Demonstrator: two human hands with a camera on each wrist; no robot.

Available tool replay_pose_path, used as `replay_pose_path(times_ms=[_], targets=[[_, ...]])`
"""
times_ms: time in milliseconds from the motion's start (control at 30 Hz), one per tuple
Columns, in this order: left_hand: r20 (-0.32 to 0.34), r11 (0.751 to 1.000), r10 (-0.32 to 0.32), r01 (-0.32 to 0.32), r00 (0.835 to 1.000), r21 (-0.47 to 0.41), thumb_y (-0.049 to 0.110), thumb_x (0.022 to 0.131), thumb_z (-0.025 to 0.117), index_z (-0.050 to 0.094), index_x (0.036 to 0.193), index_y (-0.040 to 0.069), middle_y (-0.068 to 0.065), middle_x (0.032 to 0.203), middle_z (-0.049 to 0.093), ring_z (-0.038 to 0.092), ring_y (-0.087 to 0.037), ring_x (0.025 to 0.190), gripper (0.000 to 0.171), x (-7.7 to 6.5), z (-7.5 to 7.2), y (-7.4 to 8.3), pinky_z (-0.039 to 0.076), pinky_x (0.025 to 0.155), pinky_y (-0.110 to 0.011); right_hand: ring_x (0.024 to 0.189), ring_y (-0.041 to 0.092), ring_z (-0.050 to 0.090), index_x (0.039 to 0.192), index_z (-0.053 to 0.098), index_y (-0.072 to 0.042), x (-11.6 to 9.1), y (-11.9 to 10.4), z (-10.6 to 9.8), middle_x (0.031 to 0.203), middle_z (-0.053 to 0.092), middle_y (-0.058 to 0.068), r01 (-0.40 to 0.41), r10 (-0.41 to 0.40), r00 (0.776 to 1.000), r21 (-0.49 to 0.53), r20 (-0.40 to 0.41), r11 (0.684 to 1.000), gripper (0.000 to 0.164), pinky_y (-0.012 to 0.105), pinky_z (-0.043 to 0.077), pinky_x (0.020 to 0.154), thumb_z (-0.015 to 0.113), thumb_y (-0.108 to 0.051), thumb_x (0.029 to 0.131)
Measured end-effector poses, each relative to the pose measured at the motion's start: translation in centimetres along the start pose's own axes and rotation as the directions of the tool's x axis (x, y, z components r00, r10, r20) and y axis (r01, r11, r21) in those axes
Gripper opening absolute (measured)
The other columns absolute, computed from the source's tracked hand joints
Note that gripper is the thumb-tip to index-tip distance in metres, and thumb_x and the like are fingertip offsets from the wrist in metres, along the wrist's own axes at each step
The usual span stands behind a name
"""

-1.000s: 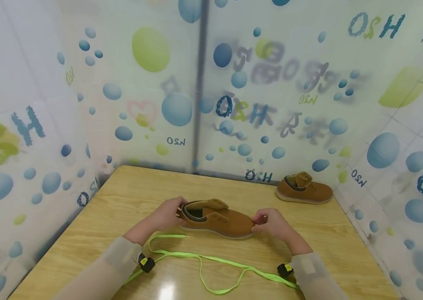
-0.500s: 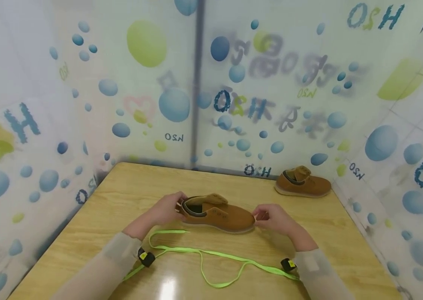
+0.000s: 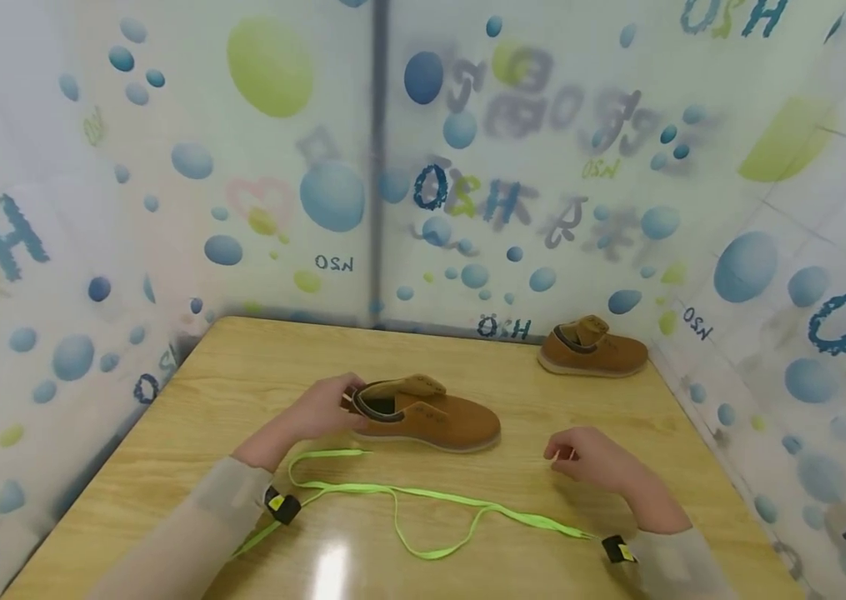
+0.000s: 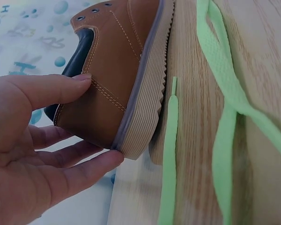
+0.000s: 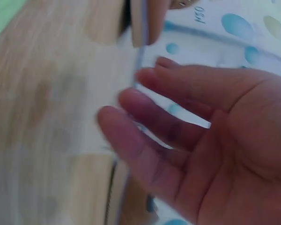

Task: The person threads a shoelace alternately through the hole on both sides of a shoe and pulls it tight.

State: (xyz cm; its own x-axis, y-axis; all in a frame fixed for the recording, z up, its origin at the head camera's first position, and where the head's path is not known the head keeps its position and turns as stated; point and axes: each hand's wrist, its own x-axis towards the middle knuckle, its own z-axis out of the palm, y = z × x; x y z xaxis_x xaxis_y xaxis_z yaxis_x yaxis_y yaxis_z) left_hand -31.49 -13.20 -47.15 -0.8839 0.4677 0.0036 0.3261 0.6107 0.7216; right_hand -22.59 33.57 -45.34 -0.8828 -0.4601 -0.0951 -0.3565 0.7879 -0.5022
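Observation:
A brown lace-up shoe [image 3: 460, 425] without a lace stands on the wooden table, its toe pointing right. My left hand [image 3: 321, 408] grips its heel. In the left wrist view the thumb presses the side below the dark padded collar [image 4: 82, 51], and the other fingers curve behind the heel and sole edge [image 4: 140, 126]. Off to the right of the toe, my right hand [image 3: 595, 457] is held over the table with loosely curved fingers and holds nothing. A bright green shoelace [image 3: 438, 497] lies loose in front of the shoe, one tip near the left hand.
A matching brown shoe [image 3: 595, 354] stands at the table's back right corner, tongue raised. Patterned curtains [image 3: 468, 167] with blue and green dots enclose the wooden table [image 3: 257, 350] at the back and sides.
My right hand has let go of the shoe's toe and moved away to the right and nearer me. The left hand stays at the heel. The view has tilted slightly.

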Motion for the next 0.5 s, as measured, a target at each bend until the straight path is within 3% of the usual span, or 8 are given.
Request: replay_pose_path(times_ms=[167, 300, 500], targets=[[-0.004, 1.000, -0.003, 0.003, 1.000, 0.004, 0.019, 0.091, 0.085, 0.060, 0.137, 0.001, -0.014, 0.125, 0.070, 0.070, -0.029, 0.113, 0.055, -0.2, -0.2, 0.0, 0.060, 0.093, -0.043, 0.072, 0.002, 0.051, 0.087, 0.072, -0.014, -2.1, 0.1, -0.7, 0.081, 0.063, -0.009, -0.026, 0.027, 0.992, -0.008, 0.123, 1.000, 0.011, 0.025, 0.046, 0.063, 0.078, -0.006, 0.092], [-0.006, 1.000, 0.003, -0.003, 1.000, 0.014, 0.019, 0.091, 0.085, 0.060, 0.137, 0.000, -0.015, 0.125, 0.070, 0.070, -0.030, 0.113, 0.056, -0.1, -0.3, 0.1, 0.060, 0.094, -0.044, 0.069, 0.004, 0.050, 0.084, 0.072, -0.014, -3.2, 0.4, -0.5, 0.077, 0.060, -0.008, -0.074, 0.061, 0.976, 0.054, 0.210, 0.996, 0.015, 0.025, 0.044, 0.062, 0.083, -0.004, 0.082], [0.001, 1.000, 0.008, -0.008, 1.000, 0.014, 0.020, 0.091, 0.086, 0.060, 0.137, 0.001, -0.016, 0.125, 0.070, 0.071, -0.031, 0.113, 0.056, -0.1, -0.1, 0.2, 0.061, 0.093, -0.044, 0.064, 0.007, 0.052, 0.077, 0.071, -0.010, -3.6, 0.9, 0.8, 0.072, 0.061, -0.007, -0.117, 0.088, 0.963, 0.103, 0.254, 0.988, 0.019, 0.025, 0.044, 0.059, 0.085, 0.001, 0.070]])
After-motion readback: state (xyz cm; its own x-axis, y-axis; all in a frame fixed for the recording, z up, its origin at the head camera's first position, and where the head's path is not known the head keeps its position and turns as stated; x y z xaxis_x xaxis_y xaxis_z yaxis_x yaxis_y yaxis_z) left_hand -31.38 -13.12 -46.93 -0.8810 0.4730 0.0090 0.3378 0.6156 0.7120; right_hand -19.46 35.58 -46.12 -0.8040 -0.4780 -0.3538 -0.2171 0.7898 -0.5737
